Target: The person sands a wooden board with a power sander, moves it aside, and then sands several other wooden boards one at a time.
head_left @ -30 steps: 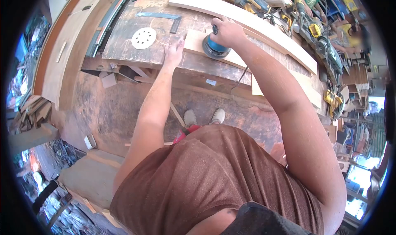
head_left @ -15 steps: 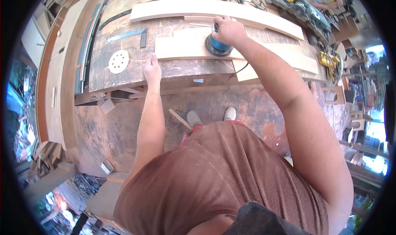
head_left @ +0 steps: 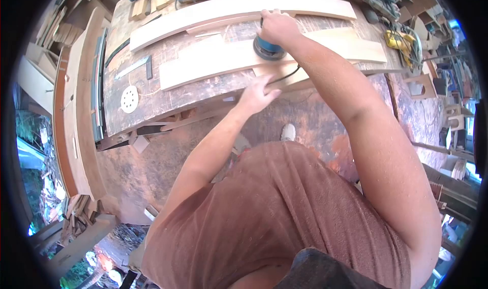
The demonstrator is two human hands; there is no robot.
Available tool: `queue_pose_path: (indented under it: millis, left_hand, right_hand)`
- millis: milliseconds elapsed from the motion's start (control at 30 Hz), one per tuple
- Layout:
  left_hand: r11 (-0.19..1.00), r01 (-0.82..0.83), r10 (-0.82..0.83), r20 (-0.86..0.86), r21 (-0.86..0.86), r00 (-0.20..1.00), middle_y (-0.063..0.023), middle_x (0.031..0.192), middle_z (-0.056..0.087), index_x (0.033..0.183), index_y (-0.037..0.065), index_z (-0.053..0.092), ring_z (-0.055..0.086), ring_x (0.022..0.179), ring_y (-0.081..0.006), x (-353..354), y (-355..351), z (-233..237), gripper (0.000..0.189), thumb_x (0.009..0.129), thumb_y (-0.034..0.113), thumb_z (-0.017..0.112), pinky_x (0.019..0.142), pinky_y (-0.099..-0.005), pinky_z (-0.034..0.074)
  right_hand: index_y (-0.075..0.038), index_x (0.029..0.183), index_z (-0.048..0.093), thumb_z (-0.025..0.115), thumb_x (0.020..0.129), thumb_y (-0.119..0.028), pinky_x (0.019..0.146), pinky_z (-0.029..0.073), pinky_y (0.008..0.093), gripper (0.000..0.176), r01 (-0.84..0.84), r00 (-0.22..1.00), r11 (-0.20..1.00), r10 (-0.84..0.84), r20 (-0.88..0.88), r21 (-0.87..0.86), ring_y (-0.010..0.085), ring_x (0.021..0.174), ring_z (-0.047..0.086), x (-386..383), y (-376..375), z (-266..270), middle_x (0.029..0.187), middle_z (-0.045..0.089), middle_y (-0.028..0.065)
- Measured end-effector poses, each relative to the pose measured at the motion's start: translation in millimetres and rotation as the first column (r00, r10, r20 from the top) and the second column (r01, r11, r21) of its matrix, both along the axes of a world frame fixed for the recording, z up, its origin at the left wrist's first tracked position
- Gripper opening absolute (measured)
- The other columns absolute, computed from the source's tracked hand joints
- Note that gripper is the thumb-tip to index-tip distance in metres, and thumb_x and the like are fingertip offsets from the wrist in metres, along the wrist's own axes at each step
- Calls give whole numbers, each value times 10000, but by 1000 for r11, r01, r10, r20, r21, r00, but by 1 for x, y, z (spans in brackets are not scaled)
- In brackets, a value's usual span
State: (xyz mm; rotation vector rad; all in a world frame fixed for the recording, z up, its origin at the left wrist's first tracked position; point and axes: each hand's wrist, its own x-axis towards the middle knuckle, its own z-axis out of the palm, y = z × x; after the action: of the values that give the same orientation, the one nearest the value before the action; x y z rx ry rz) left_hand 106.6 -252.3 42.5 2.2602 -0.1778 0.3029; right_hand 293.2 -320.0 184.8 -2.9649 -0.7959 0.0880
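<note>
My right hand (head_left: 279,27) is wrapped round the top of a blue orbital sander (head_left: 270,49), whose round pad rests on a pale wooden board (head_left: 198,63). A black cord (head_left: 285,75) trails from the sander over the bench's near edge. By that edge, below the sander, is my left hand (head_left: 258,95). Its thumb and fingers are apart, near the cord and the board, and nothing shows in its grasp. A second long pale board (head_left: 223,10) lies behind the first one.
The worn workbench (head_left: 147,103) also carries a sanding disc (head_left: 129,99) with holes and a try square (head_left: 140,68). Power tools line the back, and a yellow tool (head_left: 400,46) sits at the right end. A long wooden panel (head_left: 84,116) stands at the left.
My left hand has moved right from the board's left end to beside the cord. My right hand still holds the sander on the board. The whole view has shifted and turned slightly.
</note>
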Motion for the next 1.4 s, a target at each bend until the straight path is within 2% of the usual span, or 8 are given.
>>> queue_pose_path:
  millis: [100, 200, 333, 500, 567, 667, 1000, 1400]
  left_hand:
    - [981, 48, -67, -97, -186, 993, -219, 1229, 690, 1336, 0, 597, 655, 1171, -329, 9, -44, 14, 537, 911, 308, 707, 1047, -418, 482]
    - [903, 159, -345, -454, -398, 821, -170, 1212, 726, 1343, -13, 591, 688, 1155, -266, -3, -60, 32, 569, 910, 330, 725, 1038, -384, 497]
    - [860, 390, -509, -507, -328, 696, -154, 1295, 701, 1278, 33, 682, 694, 1134, -262, -11, -56, 48, 476, 916, 340, 716, 1050, -390, 496]
    - [993, -117, 107, -237, -31, 966, -173, 1215, 718, 1201, 27, 716, 657, 1176, -334, 10, -22, 48, 497, 875, 402, 740, 1055, -398, 491]
    - [960, -278, 278, -132, 15, 952, -194, 1310, 659, 1296, 11, 650, 594, 1259, -348, 30, 8, 33, 621, 838, 409, 784, 1109, -423, 445]
    - [921, -311, 314, 27, 236, 949, -238, 1434, 557, 1422, -11, 530, 524, 1338, -370, 54, 50, 13, 810, 794, 390, 849, 1155, -445, 395]
    - [975, -171, 176, -27, 139, 984, -283, 1543, 418, 1539, -26, 351, 396, 1450, -406, 104, 22, -4, 1235, 596, 505, 945, 1214, -446, 327]
    - [930, -173, 130, -149, -323, 980, -171, 1270, 650, 1390, 6, 476, 633, 1191, -350, 92, 66, 1, 1033, 577, 397, 981, 1012, -432, 513]
  right_hand:
    - [-127, 1380, 546, 639, 914, -392, 990, 542, 487, 544, -4, 1000, 1000, 4, -5, 20, 395, 1222, 612, 8, -17, -8, 1344, 583, 227]
    - [-131, 1390, 544, 637, 917, -394, 994, 540, 495, 549, -17, 1000, 1000, 17, -4, 25, 396, 1229, 608, 15, -36, -12, 1351, 580, 224]
    - [-135, 1383, 562, 594, 938, -310, 995, 541, 474, 479, -48, 999, 998, 47, 23, 29, 381, 1235, 604, 26, -58, -6, 1337, 590, 203]
    - [-140, 1377, 574, 559, 950, -228, 996, 542, 458, 436, -55, 998, 998, 54, 39, 16, 359, 1242, 603, 46, -90, -8, 1318, 601, 189]
    - [-145, 1392, 558, 643, 924, -388, 982, 544, 483, 534, -61, 997, 998, 59, 54, 28, 395, 1197, 625, 56, -101, -15, 1309, 606, 213]
    - [-146, 1387, 561, 637, 927, -389, 979, 546, 480, 525, -71, 993, 997, 68, 100, 21, 384, 1197, 627, 57, -114, -17, 1310, 610, 200]
    - [-165, 1397, 554, 646, 922, -377, 979, 554, 466, 528, -149, 987, 988, 152, 58, -42, 341, 1206, 635, 30, -84, 0, 1330, 618, 170]
    - [-136, 1329, 620, 639, 879, -338, 968, 547, 449, 494, -270, 962, 962, 269, 39, 33, 338, 1168, 658, -20, 23, -7, 1294, 657, 157]
